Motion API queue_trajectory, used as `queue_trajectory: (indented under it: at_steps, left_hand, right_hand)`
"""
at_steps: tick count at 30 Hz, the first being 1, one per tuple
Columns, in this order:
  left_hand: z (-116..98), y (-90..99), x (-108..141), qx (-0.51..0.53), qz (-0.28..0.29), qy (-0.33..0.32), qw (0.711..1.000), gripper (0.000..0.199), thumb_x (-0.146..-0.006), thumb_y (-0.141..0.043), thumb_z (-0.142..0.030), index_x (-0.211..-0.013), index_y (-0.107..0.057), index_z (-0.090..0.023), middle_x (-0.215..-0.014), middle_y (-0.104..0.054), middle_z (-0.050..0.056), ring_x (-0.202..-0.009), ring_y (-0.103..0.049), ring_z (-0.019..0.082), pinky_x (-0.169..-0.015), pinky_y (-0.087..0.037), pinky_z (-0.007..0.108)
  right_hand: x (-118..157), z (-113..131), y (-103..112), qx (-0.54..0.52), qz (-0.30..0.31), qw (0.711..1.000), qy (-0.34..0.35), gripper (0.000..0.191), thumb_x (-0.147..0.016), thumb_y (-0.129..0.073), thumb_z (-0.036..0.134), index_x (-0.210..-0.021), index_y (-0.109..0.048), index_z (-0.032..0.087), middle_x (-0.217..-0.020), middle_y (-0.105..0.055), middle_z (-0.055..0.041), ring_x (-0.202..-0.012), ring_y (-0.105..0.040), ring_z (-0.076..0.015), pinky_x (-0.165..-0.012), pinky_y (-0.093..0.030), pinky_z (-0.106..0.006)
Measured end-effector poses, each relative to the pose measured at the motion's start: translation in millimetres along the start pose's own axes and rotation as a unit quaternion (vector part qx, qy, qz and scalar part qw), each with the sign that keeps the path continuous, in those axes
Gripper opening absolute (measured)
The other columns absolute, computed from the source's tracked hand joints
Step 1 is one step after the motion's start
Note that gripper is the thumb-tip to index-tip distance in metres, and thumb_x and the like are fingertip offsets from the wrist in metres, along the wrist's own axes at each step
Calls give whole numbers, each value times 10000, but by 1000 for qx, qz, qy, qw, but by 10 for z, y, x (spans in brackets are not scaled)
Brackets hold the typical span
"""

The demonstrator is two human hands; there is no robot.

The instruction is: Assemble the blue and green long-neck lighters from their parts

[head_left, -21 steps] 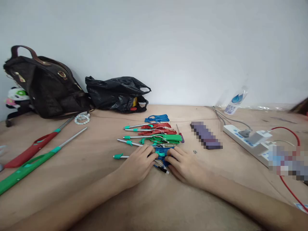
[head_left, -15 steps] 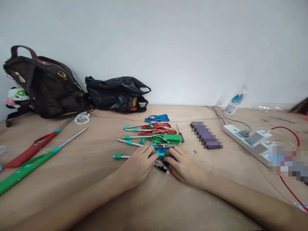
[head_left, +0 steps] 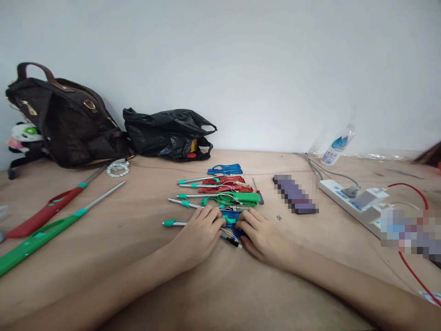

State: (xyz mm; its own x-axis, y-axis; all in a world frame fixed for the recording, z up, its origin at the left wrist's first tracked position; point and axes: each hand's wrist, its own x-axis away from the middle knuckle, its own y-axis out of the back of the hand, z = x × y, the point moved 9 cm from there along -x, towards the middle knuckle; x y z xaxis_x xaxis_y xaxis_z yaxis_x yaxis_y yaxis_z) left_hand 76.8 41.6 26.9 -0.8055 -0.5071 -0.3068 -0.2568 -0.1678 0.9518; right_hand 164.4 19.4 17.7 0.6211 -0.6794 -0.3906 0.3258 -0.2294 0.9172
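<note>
My left hand (head_left: 203, 232) is closed on the left part of a blue lighter casing (head_left: 235, 217), where a metal tube (head_left: 178, 224) with a teal tip sticks out to the left. My right hand (head_left: 263, 233) grips the right end of the same casing, its fingers bent. A teal piece (head_left: 228, 220) shows between the hands. White wires and a small black part (head_left: 233, 242) lie just below. Beyond my hands are a green casing (head_left: 250, 198), red casings (head_left: 237, 187) and another blue casing (head_left: 225, 169), the green and red ones with metal tubes.
A screwdriver (head_left: 257, 191) and small screws (head_left: 279, 217) lie right of the casings. Red (head_left: 46, 213) and green (head_left: 43, 238) lighters lie left. Around them are a backpack (head_left: 79, 124), black plastic bag (head_left: 165, 133), bracelet (head_left: 117, 168), bottle (head_left: 338, 144) and power strip (head_left: 349, 202).
Both hands stay almost in place on the blue casing, with only slight finger shifts. The view has moved a little.
</note>
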Motion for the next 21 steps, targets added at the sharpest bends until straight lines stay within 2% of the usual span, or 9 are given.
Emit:
queue_trajectory:
  at_steps: [7, 12, 16, 21]
  left_hand:
    - [-45, -105, 10, -79, 21, -14, 997, 186, -890, -401, -120, -963, -573, -132, -1023, -551, 130, -974, -471, 297, -822, -395, 428]
    - [-59, -153, 6, -87, 30, -28, 995, 196, -883, -390, -102, -962, -568, -124, -1037, -551, 137, -980, -475, 294, -835, -395, 427]
    - [-65, -128, 4, -75, 27, -32, 996, 172, -877, -416, -97, -957, -566, -120, -1014, -547, 129, -968, -476, 294, -829, -391, 424]
    - [-50, -58, 4, -24, 15, -12, 1000, 197, -905, -374, -119, -926, -569, -136, -973, -542, 112, -909, -473, 269, -797, -398, 405]
  right_hand:
    - [-25, 66, -25, 72, -3, 997, 8, 169, -846, -484, 95, -953, -611, 127, -940, -562, -117, -853, -500, -250, -723, -477, -377]
    - [-14, 111, -77, 113, 11, 993, 21, 192, -890, -434, 91, -947, -615, 119, -923, -566, -119, -823, -498, -239, -702, -455, -371]
    - [-4, 84, -45, 92, 13, 996, 18, 186, -903, -436, 119, -962, -612, 123, -943, -564, -126, -841, -495, -242, -718, -448, -372]
    - [-11, 48, 121, 40, 1, 999, 3, 223, -877, -394, 69, -950, -599, 121, -923, -570, -124, -861, -486, -239, -729, -423, -367]
